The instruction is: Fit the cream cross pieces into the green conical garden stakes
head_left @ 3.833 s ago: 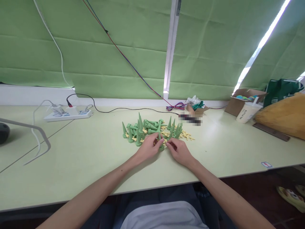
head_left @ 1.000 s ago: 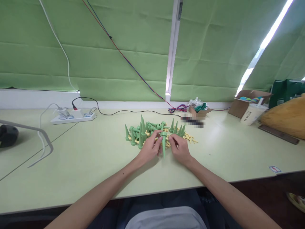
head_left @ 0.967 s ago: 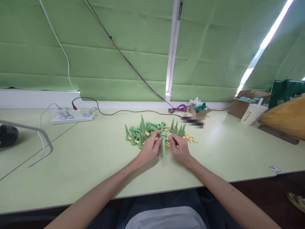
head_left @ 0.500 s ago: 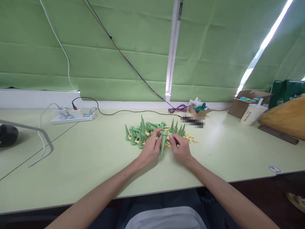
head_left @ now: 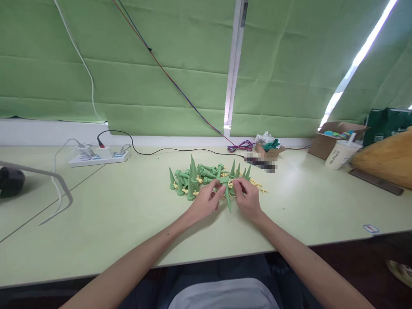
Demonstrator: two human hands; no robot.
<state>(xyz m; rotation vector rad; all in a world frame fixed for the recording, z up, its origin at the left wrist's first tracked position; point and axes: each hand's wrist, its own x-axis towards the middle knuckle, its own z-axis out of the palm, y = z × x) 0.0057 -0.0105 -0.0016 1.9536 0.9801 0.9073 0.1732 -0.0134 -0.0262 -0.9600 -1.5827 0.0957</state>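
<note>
- Comparing with half a second ago, the green cone spike (head_left: 227, 195) has swung: its tip, which pointed down and a little left, now points down and a little right, and the whole piece sits slightly further right, nearer the right hand (head_left: 247, 198).
- The right hand has lifted its fingers toward the spike's head, so both hands now meet at the top of the piece, which reads as work on the head end, perhaps fitting a small part there; I cannot tell whether a yellow piece is between the fingers.
- The left hand (head_left: 206, 201) is curled, thumb and forefinger pinched on the spike's collar, holding it above the table (head_left: 128, 223).
- The right hand is closed in a fingertip pinch just beside that collar, touching or nearly touching it.
- The held spike hangs just in front of the pile of green spikes (head_left: 196, 178) and the yellow clips (head_left: 255, 185).
</note>
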